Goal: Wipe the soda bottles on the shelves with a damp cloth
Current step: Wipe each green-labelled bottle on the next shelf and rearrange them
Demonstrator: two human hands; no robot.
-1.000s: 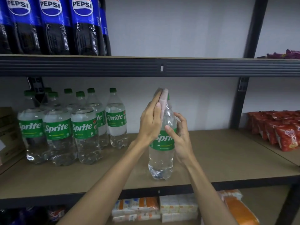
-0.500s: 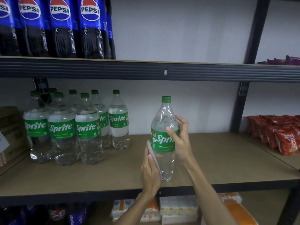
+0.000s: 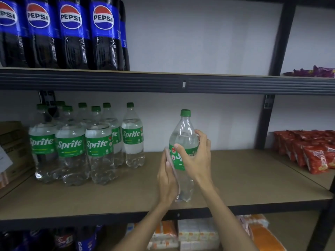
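Observation:
A clear Sprite bottle (image 3: pixel 184 131) with a green cap and green label stands upright near the front of the middle shelf (image 3: pixel 244 185). My right hand (image 3: pixel 196 159) grips it around the label, thumb in front and fingers behind. My left hand (image 3: pixel 167 182) lies flat against the bottle's left side and presses a thin pinkish cloth (image 3: pixel 171 163) onto it, from the label down towards the base. Only the cloth's edge shows past my fingers.
Several more Sprite bottles (image 3: pixel 98 144) stand grouped at the shelf's left, beside a cardboard box (image 3: pixel 10 140). Pepsi bottles (image 3: pixel 70 33) line the shelf above. Red snack bags (image 3: pixel 311 153) fill the right bay beyond a black upright (image 3: pixel 262 124). Packets and dark bottles sit below.
My left hand with the cloth slid from the bottle's neck down to its lower body, then back up a little to the label. My right hand kept its grip on the bottle.

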